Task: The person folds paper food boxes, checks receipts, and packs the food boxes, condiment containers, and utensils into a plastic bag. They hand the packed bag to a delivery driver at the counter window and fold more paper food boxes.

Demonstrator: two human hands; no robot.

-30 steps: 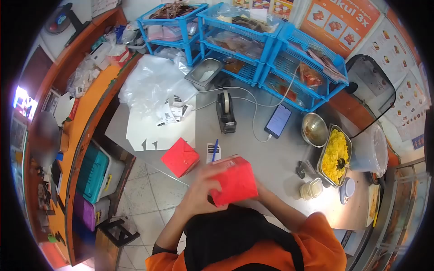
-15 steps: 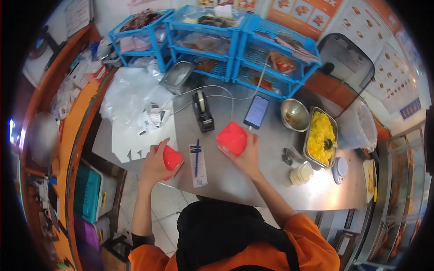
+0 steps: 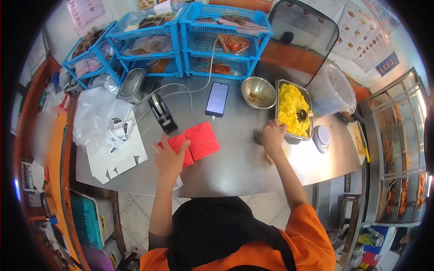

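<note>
Two red packets stand side by side on the metal table; my left hand [image 3: 171,157], fingers spread, rests on the left red packet [image 3: 184,145]. The right red packet [image 3: 203,140] touches it. My right hand [image 3: 274,137] is at the near left corner of the metal tray of yellow food [image 3: 293,108], fingers bent downward over a small dark item [image 3: 258,136] and a small clear container [image 3: 285,148]. What its fingertips hold is hidden. Under my left wrist a bit of the white receipt [image 3: 177,182] shows.
Behind are a phone [image 3: 217,98] on a cable, a black tape dispenser [image 3: 162,113], a metal bowl [image 3: 258,92] and blue racks [image 3: 221,43]. Plastic bags [image 3: 98,118] lie on the left; a round lidded container [image 3: 321,138] is at the right.
The right-hand packet has been let go beside the other one. My right hand has moved right to the small containers. My left hand has opened over its packet, and the view has shifted right.
</note>
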